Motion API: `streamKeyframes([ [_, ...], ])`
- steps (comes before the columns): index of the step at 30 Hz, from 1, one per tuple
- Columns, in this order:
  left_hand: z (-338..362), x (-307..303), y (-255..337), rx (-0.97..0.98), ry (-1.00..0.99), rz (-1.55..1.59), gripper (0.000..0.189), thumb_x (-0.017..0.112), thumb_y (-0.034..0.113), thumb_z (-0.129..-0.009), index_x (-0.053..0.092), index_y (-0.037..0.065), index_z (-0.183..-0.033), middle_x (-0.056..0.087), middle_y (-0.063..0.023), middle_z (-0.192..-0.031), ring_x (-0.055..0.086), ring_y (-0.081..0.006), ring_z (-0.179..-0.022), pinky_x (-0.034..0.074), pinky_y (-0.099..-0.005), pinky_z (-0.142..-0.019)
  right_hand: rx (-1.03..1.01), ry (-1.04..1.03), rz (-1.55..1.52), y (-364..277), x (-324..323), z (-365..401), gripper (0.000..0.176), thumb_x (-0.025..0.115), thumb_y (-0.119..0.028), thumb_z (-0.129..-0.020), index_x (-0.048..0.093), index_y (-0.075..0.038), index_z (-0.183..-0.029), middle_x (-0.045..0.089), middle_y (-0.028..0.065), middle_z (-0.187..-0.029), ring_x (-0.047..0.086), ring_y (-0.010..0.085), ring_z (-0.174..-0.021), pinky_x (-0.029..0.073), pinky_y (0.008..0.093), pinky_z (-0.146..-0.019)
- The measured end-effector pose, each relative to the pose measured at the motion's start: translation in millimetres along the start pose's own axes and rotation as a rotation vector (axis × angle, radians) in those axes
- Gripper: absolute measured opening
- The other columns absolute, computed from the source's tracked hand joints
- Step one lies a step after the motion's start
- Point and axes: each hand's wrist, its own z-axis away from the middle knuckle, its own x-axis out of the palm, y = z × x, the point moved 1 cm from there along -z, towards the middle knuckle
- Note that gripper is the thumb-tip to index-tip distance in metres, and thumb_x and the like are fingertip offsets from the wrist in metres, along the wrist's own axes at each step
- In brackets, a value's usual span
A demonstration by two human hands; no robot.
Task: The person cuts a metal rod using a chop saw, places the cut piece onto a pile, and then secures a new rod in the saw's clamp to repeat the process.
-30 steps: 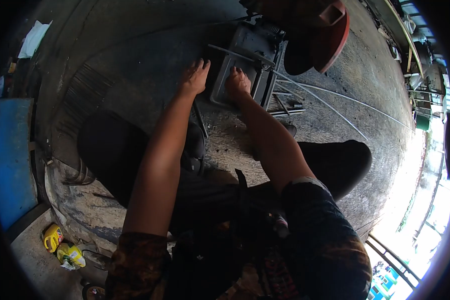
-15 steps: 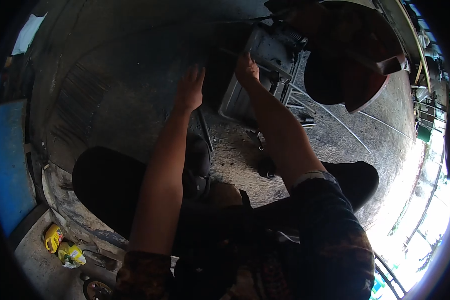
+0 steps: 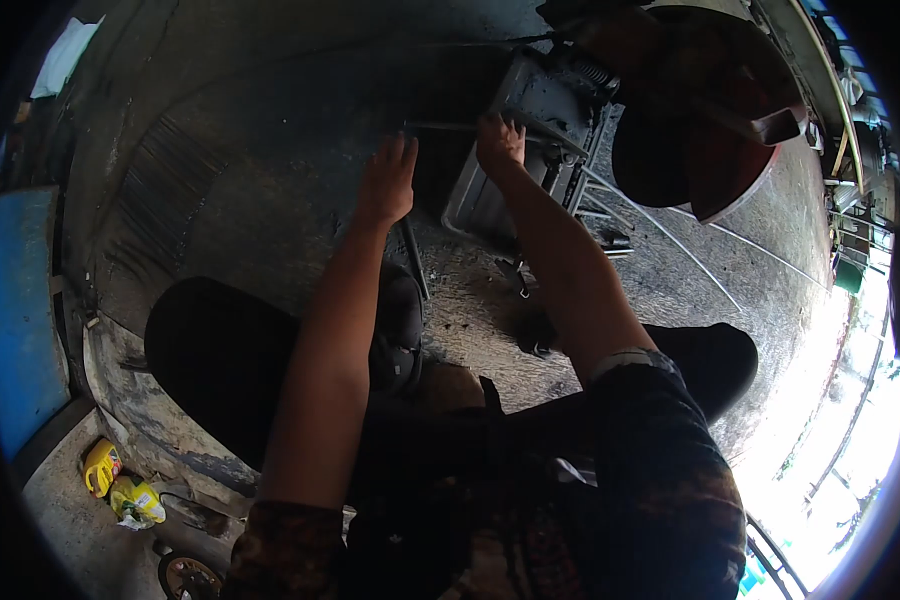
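Observation:
Ahead of me is a metal cutting machine with a grey tray-like base [image 3: 467, 200], a coil spring [image 3: 595, 72] and a big reddish curved guard [image 3: 750, 170]. My right hand [image 3: 503, 142] rests over the base, its fingers bent around a thin metal rod [image 3: 442, 126]; part of the grip is hidden. The rod runs left across the gap between my hands. At its left end, my left hand [image 3: 388, 182] is held with fingers stretched out, back of the hand up. Whether those fingertips touch the rod is too dark to tell. Below the left hand stands a dark bar [image 3: 412, 258].
A bundle of thin dark rods [image 3: 170, 180] lies on the floor at left. Long light rods [image 3: 685, 245] stretch right from the machine. Beside me are a blue panel [image 3: 18, 320], yellow packages [image 3: 135, 500] and a small wheel [image 3: 188, 577].
My right hand has shifted slightly down, its fingers a little more spread. The rod between my hands shows more clearly. My left hand has moved slightly right; the view has tilted a little.

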Motion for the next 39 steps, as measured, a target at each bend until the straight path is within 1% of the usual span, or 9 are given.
streamKeyframes([
  [3, 5.4, -5.5, 3.8, 0.023, 0.012, -0.014, 0.07, 0.067, 0.009, -0.078, 0.035, -0.001, -0.139, 0.035, -0.0218, -0.142, 0.038, -0.0367, -0.131, 0.038, -0.0443, -0.105, -0.106, 0.001, -0.113, 11.3, -0.6, 6.3, 0.033, 0.051, -0.013, -0.085, 0.057, -0.011, -0.118, 0.051, 0.0108, -0.125, 0.05, 0.0336, -0.118, 0.038, 0.0522, -0.1],
  [5, 6.2, -7.9, 9.8, 0.101, 0.141, -0.034, 0.062, 0.06, 0.005, -0.079, 0.04, 0.002, -0.137, 0.041, -0.0172, -0.139, 0.039, -0.0343, -0.131, 0.037, -0.0439, -0.106, -0.161, -0.025, -0.164, 5.6, -6.5, 16.1, 0.033, 0.051, -0.013, -0.086, 0.057, -0.011, -0.118, 0.051, 0.0108, -0.125, 0.05, 0.0337, -0.118, 0.038, 0.0529, -0.1],
  [7, 5.1, -16.3, 17.1, 0.131, 0.189, -0.027, 0.059, 0.056, 0.004, -0.081, 0.04, 0.0, -0.137, 0.042, -0.0181, -0.139, 0.038, -0.0339, -0.132, 0.034, -0.0428, -0.108, -0.293, 0.167, -0.189, -11.1, -16.0, 24.3, 0.031, 0.052, -0.012, -0.084, 0.057, -0.009, -0.114, 0.053, 0.0106, -0.12, 0.051, 0.0336, -0.114, 0.04, 0.0527, -0.096],
  [11, 5.6, -44.6, 30.6, 0.133, 0.322, -0.069, 0.053, 0.047, 0.004, -0.085, 0.04, -0.003, -0.137, 0.042, -0.0199, -0.141, 0.036, -0.0319, -0.135, 0.028, -0.0405, -0.113, -0.296, 0.195, -0.307, -40.1, -58.5, 42.4, 0.029, 0.052, -0.01, -0.082, 0.057, -0.007, -0.11, 0.053, 0.0113, -0.114, 0.053, 0.0338, -0.109, 0.042, 0.0507, -0.094],
  [14, 4.2, -65.7, 38.4, 0.12, 0.351, -0.134, 0.051, 0.046, 0.007, -0.087, 0.041, -0.003, -0.137, 0.04, -0.0193, -0.144, 0.033, -0.0293, -0.138, 0.026, -0.0403, -0.115, -0.306, 0.286, -0.373, -42.4, -86.7, 57.1, 0.028, 0.053, -0.009, -0.081, 0.057, -0.006, -0.109, 0.053, 0.0125, -0.111, 0.053, 0.0343, -0.106, 0.043, 0.0491, -0.093],
  [18, 1.3, -81.1, 49.6, 0.169, 0.407, -0.202, 0.048, 0.046, 0.009, -0.088, 0.044, -0.003, -0.134, 0.045, -0.0184, -0.14, 0.037, -0.0286, -0.135, 0.028, -0.04, -0.114, -0.335, 0.346, -0.359, -33.0, -124.2, 76.7, 0.029, 0.052, -0.009, -0.081, 0.057, -0.006, -0.11, 0.053, 0.0132, -0.112, 0.053, 0.0346, -0.105, 0.043, 0.0494, -0.093],
  [23, 2.4, -113.4, 73.1, 0.278, 0.495, -0.157, 0.038, 0.046, 0.009, -0.089, 0.055, -0.004, -0.123, 0.056, -0.0174, -0.128, 0.047, -0.0276, -0.127, 0.034, -0.0387, -0.111, -0.313, 0.437, -0.341, -21.8, -164.1, 103.8, 0.035, 0.052, -0.009, -0.081, 0.057, -0.006, -0.116, 0.053, 0.0128, -0.114, 0.052, 0.0338, -0.107, 0.043, 0.0487, -0.093],
  [36, 24.5, -180.9, 117.2, 0.384, 0.555, -0.236, 0.031, 0.05, 0.006, -0.085, 0.061, -0.004, -0.113, 0.063, -0.0174, -0.118, 0.055, -0.0273, -0.119, 0.039, -0.0376, -0.107, -0.306, 0.627, -0.308, -8.9, -233.6, 155.5, 0.039, 0.054, -0.008, -0.079, 0.057, -0.006, -0.118, 0.054, 0.0132, -0.109, 0.053, 0.0312, -0.102, 0.042, 0.0425, -0.087],
  [39, 27.4, -207.2, 129.8, 0.39, 0.626, -0.178, 0.032, 0.057, 0.002, -0.08, 0.061, -0.003, -0.111, 0.062, -0.0174, -0.119, 0.056, -0.0283, -0.117, 0.041, -0.0389, -0.105, -0.295, 0.708, -0.321, -2.0, -255.2, 164.5, 0.04, 0.055, -0.007, -0.077, 0.058, -0.006, -0.116, 0.054, 0.0139, -0.107, 0.053, 0.0314, -0.1, 0.042, 0.0419, -0.086],
])
